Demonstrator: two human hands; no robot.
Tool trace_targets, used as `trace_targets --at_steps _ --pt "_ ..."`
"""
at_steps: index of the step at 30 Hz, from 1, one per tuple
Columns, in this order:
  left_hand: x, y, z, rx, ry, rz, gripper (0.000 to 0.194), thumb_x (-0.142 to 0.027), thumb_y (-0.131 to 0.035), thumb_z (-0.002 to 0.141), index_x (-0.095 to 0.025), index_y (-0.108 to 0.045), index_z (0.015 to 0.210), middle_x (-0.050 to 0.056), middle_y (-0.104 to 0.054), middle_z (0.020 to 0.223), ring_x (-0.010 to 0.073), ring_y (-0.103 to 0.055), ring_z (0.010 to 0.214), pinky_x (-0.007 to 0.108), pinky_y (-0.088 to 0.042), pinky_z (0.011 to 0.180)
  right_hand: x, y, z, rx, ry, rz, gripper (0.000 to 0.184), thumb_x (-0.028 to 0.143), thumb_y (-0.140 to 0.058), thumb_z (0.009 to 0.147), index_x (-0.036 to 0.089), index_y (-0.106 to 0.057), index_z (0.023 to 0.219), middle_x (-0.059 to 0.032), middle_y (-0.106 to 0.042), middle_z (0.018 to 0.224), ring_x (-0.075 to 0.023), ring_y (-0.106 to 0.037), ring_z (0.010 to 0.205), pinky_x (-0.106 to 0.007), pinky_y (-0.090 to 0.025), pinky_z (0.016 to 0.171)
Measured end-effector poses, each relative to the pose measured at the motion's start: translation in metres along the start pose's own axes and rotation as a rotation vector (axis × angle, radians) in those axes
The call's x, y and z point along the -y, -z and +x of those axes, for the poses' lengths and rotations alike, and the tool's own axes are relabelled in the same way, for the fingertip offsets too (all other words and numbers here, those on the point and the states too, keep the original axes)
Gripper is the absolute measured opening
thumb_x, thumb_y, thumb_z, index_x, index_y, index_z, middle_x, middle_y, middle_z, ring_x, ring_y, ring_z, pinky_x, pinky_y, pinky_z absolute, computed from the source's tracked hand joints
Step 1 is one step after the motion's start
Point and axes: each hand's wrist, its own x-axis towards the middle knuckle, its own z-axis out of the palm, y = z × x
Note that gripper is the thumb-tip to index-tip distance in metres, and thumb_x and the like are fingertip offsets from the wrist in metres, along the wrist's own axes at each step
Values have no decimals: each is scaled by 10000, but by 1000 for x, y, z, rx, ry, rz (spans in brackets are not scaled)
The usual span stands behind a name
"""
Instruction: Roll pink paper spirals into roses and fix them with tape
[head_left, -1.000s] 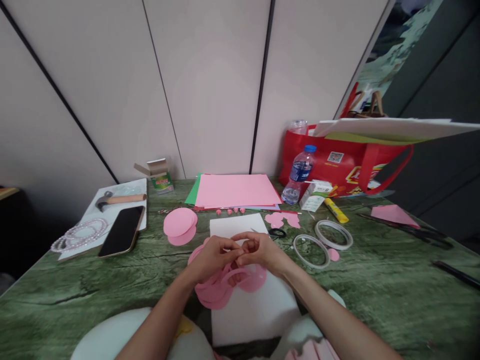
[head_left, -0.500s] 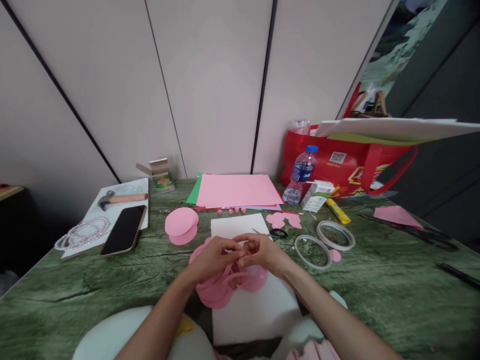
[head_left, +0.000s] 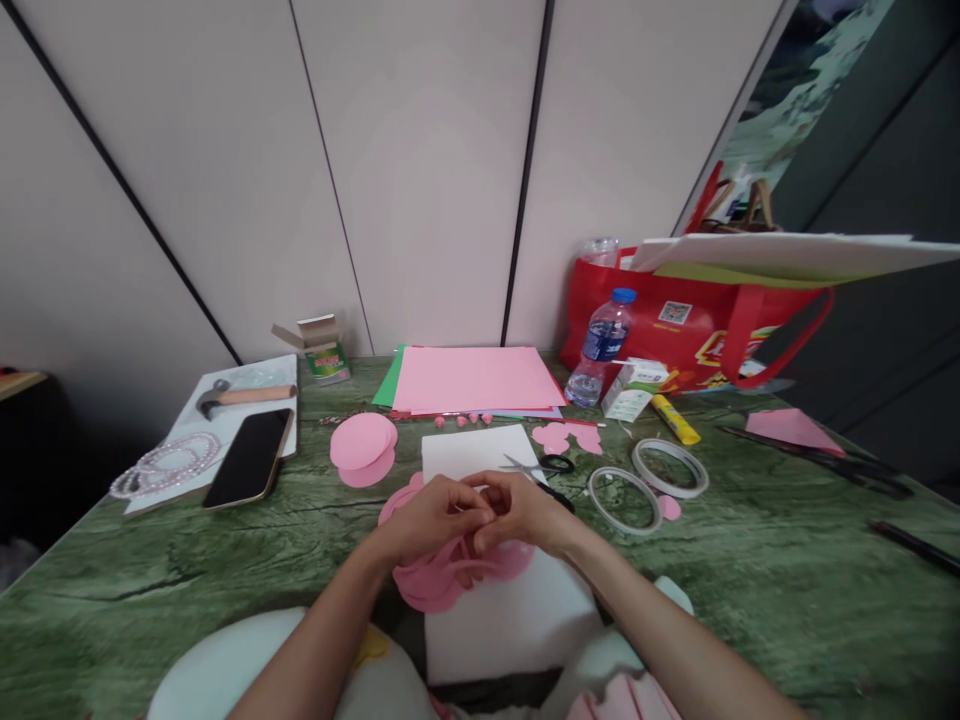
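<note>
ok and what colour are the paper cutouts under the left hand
Pink; the cutouts show best in the head view.

one camera, worn on the person's head, looks forward and down from the near side of the table [head_left: 195, 570]. it is close enough that the left hand [head_left: 435, 515] and right hand [head_left: 521, 508] sit near the middle, forearms running in from the near edge. the wide view takes in a phone [head_left: 249, 460] on the left, a red bag [head_left: 697, 318] on the right and the far wall [head_left: 420, 200].

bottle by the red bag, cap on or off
On: the blue cap sits atop the bottle.
</note>
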Motion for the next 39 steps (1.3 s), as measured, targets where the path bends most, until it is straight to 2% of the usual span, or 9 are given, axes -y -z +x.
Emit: trace_targets --at_steps 11,15,17,20,25,29,34,36,39 --pt "1 -1 0 0 48 45 225 -336 -586 690 -127 -670 676 12 -600 538 103 -524 514 187 -373 478 -1 -4 0 54 15 -51 661 294 -798 407 193 -568 1018 -6 -615 747 -156 -566 678 -258 -430 595" --pt "-1 -3 1 -15 93 -39 221 -319 -569 698 -117 -643 646 12 -598 542 93 -516 480 183 -358 445 -2 -3 0 33 26 8 573 366 -764 485 180 -569 991 -3 -608 717 -118 -544 579 -234 -416 523" --pt "-2 -2 0 -41 115 -115 237 -328 -547 715 -110 -619 659 17 -603 564 88 -515 461 183 -354 430 0 -1 -1 9 22 71 526 407 -723 552 172 -559 993 -3 -604 692 -109 -542 543 -239 -426 511" --pt "-2 -1 0 -142 109 -164 257 -347 -539 727 -104 -590 661 12 -590 550 81 -505 450 178 -341 420 4 3 -1 -13 42 178 453 390 -680 630 170 -552 1004 -20 -624 720 -128 -587 621 -283 -467 606" --pt "2 1 3 -222 120 -222 253 -356 -562 719 -112 -574 651 -4 -569 517 85 -500 435 199 -371 439 3 6 0 -82 103 207 349 351 -714 593 153 -624 867 -40 -644 771 -131 -597 651 -310 -477 668" --pt "7 2 5 -274 89 -260 264 -348 -577 716 -103 -570 618 -5 -561 544 73 -492 452 193 -373 454 -1 3 4 -219 181 67 258 351 -680 632 156 -653 799 -38 -644 695 -142 -596 595 -311 -492 613" --pt "7 4 4 -196 85 -500 251 -339 -629 684 -98 -578 634 -22 -527 565 64 -480 460 207 -399 489 2 -2 2 -482 523 -450 132 257 -568 747 207 -676 803 -69 -655 780 -165 -603 699 -273 -488 587" --pt "6 4 4 -175 85 -586 231 -312 -670 650 -94 -600 684 -6 -553 591 82 -513 505 227 -422 535 4 -3 0 -515 634 -564 151 205 -532 766 209 -671 823 -76 -651 822 -168 -602 745 -279 -492 622" --pt "4 2 4 -137 69 -647 245 -304 -674 653 -84 -618 746 32 -594 608 114 -552 551 261 -439 591 8 -5 -2 -548 682 -584 153 170 -516 765 206 -662 794 -73 -645 843 -164 -601 776 -286 -497 668"
